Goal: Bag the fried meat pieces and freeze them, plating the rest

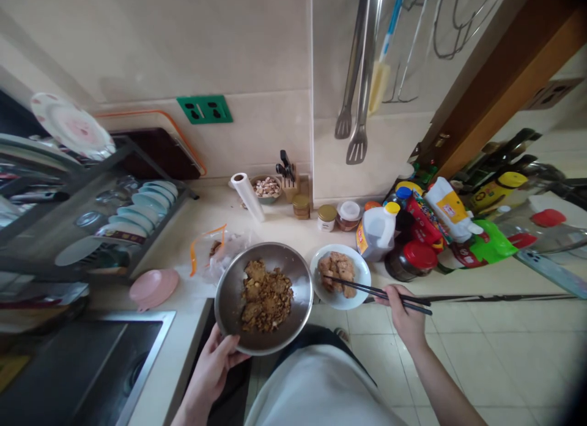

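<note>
My left hand point(213, 368) grips the near rim of a steel bowl point(229, 304) full of brown, seasoned meat pieces point(266, 296), held over the counter's edge. My right hand point(403, 316) holds black chopsticks point(367, 288) whose tips reach over a white plate point(362, 273) carrying several pale brown pieces point(337, 270). The plate sits on the counter just right of the bowl.
A plastic bag point(213, 252) and pink dishes point(153, 287) lie left of the bowl. A dish rack point(114, 218) and sink point(82, 365) are at the left. Jars point(326, 217), an oil jug point(378, 230) and sauce bottles point(449, 215) crowd the back right. Utensils point(360, 77) hang on the wall.
</note>
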Tool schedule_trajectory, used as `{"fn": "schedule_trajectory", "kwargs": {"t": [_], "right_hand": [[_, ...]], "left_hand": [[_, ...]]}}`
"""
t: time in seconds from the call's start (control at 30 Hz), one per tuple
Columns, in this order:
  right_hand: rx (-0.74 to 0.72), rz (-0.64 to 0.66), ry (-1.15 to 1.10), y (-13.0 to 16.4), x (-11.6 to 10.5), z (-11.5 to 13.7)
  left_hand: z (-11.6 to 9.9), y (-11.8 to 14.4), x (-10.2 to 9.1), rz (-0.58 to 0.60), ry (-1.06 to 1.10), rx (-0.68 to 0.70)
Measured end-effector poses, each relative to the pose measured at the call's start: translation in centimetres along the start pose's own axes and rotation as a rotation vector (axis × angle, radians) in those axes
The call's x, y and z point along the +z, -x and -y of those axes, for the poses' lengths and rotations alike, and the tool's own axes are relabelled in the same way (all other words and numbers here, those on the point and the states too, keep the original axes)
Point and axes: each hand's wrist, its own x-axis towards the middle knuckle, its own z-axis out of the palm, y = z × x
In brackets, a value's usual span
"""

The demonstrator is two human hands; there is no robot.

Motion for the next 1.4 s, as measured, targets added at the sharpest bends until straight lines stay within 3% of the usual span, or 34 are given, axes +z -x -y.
{"fn": "schedule_trajectory", "kwargs": {"t": [0.17, 0.3, 0.37, 0.43, 0.6, 0.73, 0.87, 1.23, 1.4], "right_hand": [[-0.303, 0.221, 0.271, -1.1, 0.8, 1.1], [-0.407, 0.069, 0.308, -0.3, -0.4, 3.0], [-0.378, -0.03, 0.261, 0.5, -0.9, 3.7], [-0.283, -0.038, 0.152, 1.3, -0.7, 3.9], [0.021, 0.108, -0.153, 2.8, 3.2, 2.3], [0.114, 0.071, -0.236, 3.4, 6.1, 0.6], [0.186, 0.072, -0.33, 4.3, 7.3, -0.3], [0.084, 0.017, -0.312, 4.4, 7.3, 0.0], [0.031, 0.098, -0.336, 4.6, 7.3, 0.2]], "left_hand": [[0.3, 0.1, 0.8, 0.045, -0.007, 0.004], [0.3, 0.2, 2.2, 0.048, 0.017, 0.025], [0.1, 0.1, 3.0, 0.07, 0.029, 0.026], [-0.1, 0.0, 3.8, 0.094, 0.041, 0.023], [-0.5, 0.3, 5.6, 0.126, 0.073, 0.031], [-0.3, 1.0, 6.8, 0.179, 0.082, 0.055], [-0.1, 1.5, 7.7, 0.185, 0.082, 0.055], [0.3, 2.3, 8.8, 0.253, 0.05, 0.036], [0.3, 2.6, 9.2, 0.261, 0.043, 0.023]]}}
